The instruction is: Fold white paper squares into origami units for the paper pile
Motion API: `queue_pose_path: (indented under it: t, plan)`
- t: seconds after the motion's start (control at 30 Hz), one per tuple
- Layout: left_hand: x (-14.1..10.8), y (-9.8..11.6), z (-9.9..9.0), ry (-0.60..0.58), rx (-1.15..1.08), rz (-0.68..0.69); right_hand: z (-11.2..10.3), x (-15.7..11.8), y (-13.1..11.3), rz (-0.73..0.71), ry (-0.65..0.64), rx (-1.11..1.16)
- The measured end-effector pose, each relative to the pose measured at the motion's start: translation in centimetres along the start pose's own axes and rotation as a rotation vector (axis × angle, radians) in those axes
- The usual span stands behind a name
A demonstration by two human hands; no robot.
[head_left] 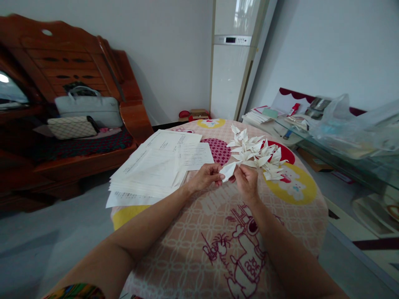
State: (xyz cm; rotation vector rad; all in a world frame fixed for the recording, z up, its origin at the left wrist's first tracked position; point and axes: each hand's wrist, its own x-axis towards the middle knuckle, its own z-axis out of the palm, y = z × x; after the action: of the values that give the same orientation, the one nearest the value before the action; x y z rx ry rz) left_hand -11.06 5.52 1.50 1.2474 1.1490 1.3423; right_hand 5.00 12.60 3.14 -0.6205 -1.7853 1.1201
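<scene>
Between my two hands is a small piece of folded white paper, held above the middle of the round table. My left hand pinches its left side between thumb and fingers. At its right end, the fingers of my right hand are closed on the same paper. Just beyond my right hand lies a cluster of folded paper cranes, white and pointed. To the left, near my left hand, a stack of printed paper sheets spreads over the table, with a smaller sheet on its right part.
A patterned cloth covers the round table. On the right, a glass-topped stand holds a clear plastic bag and papers. At left, bags rest on a wooden chair. A tall white cabinet-like unit stands behind.
</scene>
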Motion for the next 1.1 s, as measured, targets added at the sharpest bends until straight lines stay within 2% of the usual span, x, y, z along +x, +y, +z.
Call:
queue_pose_path:
  t: [0.17, 0.27, 0.43, 0.6, 0.7, 0.93, 1.1]
  plan:
    - [0.0, 0.1, 0.1, -0.044, -0.038, -0.095, 0.3, 0.4, 1.3, 0.145, 0.074, 0.108]
    - [0.1, -0.1, 0.2, -0.012, -0.086, -0.138, 0.4, 0.4, 1.4, 0.190, 0.061, 0.159]
    - [0.2, -0.3, 0.5, 0.093, -0.196, -0.170, 0.6, 0.2, 1.2, 0.230, -0.026, 0.160]
    - [0.1, -0.1, 0.7, 0.167, -0.203, -0.196, 0.8, 0.0, 1.4, 0.313, -0.202, 0.162]
    - [0.0, 0.0, 0.7, 0.136, -0.219, -0.238, 1.0, -0.1, 1.5, 0.330, -0.243, 0.236]
    - [0.1, 0.1, 0.8, 0.122, -0.299, -0.211, 0.9, -0.1, 1.0, 0.340, -0.203, 0.351]
    - [0.2, -0.4, 0.7, 0.146, -0.199, -0.193, 0.9, 0.0, 1.5, 0.316, -0.220, 0.314]
